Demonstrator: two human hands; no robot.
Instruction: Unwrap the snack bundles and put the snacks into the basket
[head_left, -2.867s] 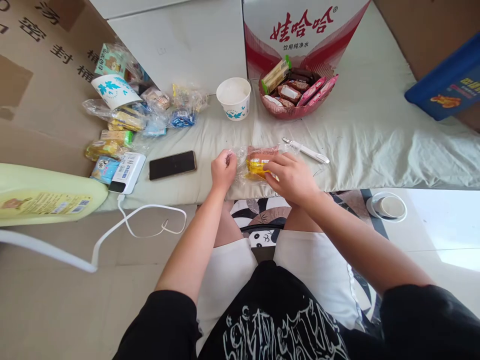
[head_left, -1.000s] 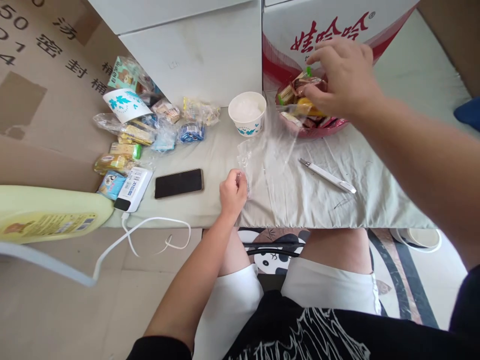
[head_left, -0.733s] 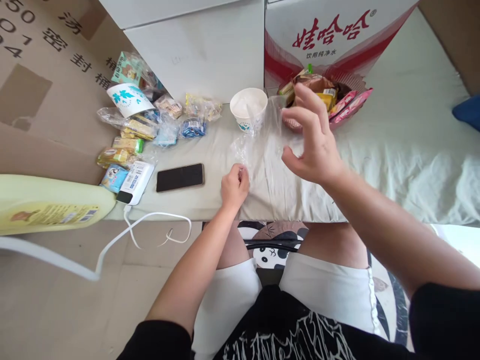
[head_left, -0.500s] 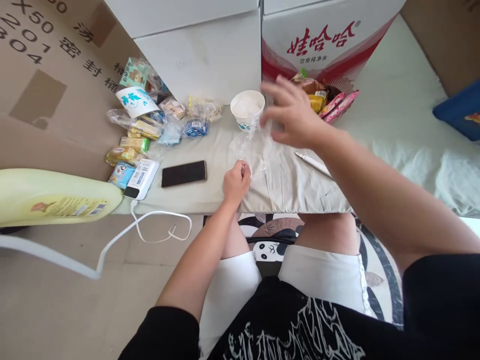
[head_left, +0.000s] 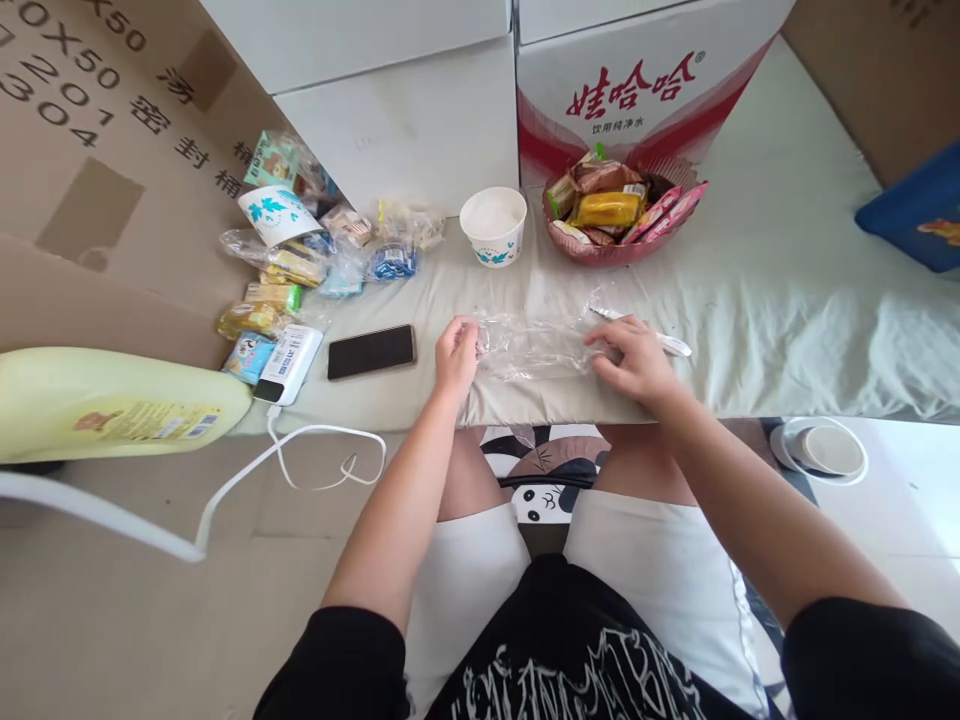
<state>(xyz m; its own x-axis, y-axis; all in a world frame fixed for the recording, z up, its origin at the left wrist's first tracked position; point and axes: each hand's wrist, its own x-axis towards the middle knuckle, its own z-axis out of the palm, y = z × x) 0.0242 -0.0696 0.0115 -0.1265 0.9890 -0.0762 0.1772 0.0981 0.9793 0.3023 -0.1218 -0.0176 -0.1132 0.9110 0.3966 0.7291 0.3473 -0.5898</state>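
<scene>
A crumpled clear plastic bag (head_left: 532, 345) lies stretched sideways on the cloth-covered surface in front of me. At its left end, my left hand (head_left: 456, 358) is closed with the film pinched in its fingers. My right hand (head_left: 632, 360) rests at the bag's right end, its bent fingers apart and the fingertips against the plastic. Partly under that hand lies a white-handled cutter (head_left: 671, 344) with its blade end pointing left. Beyond the bag, a white paper cup (head_left: 493, 240) with blue leaf prints stands upright, something whitish inside it.
A red bowl (head_left: 592, 250) of wrapped snacks stands right of the cup. At left are a black phone (head_left: 371, 352), a white power bank (head_left: 289, 365) with cable, several packaged snacks, a tipped paper cup (head_left: 277, 215) and a yellow bottle (head_left: 120, 405). White cartons (head_left: 405, 140) stand behind.
My right hand has come down from beside the cup to the bag's right end. The bag now lies spread sideways between my hands, and the snack bowl is uncovered. My left hand keeps its pinch.
</scene>
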